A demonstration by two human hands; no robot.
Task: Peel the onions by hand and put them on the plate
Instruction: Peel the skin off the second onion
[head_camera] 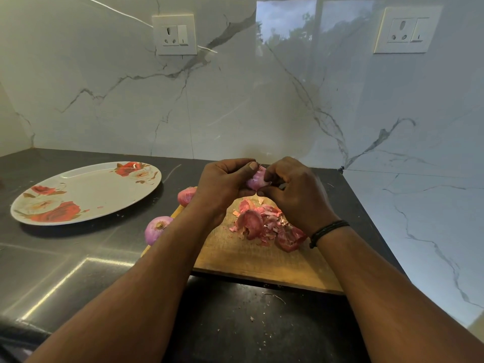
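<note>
1. The marble-patterned wall (235,95) fills the upper half of the view, with one white socket (174,34) at upper left and a second socket (408,30) at upper right.
2. The dark table (78,258) runs below the wall and carries everything else; small flakes of skin lie scattered on its near part.
3. The wooden cutting board (262,260) lies on the table in the middle, partly covered by both forearms.
4. The floral plate (86,195) sits on the table to the left, well apart from the board, its rim printed with red roses; no onion lies on it.
5. The left hand (222,184) is raised over the far end of the board, its grip curled around the held onion (256,179), thumb on top.
6. The right hand (293,189) meets it from the other side, its grip pinching at the same onion's skin; a dark wristband (327,231) circles that wrist.
7. The pile of peels (264,224), pink and papery, rests on the board beneath the hands.
8. The near onion (157,229) lies at the board's left edge, just beside the left forearm, root end facing up.
9. The far onion (186,196) lies farther back, partly hidden by the left wrist.
10. The held onion shows pale purple between the fingers, above the board.
</note>
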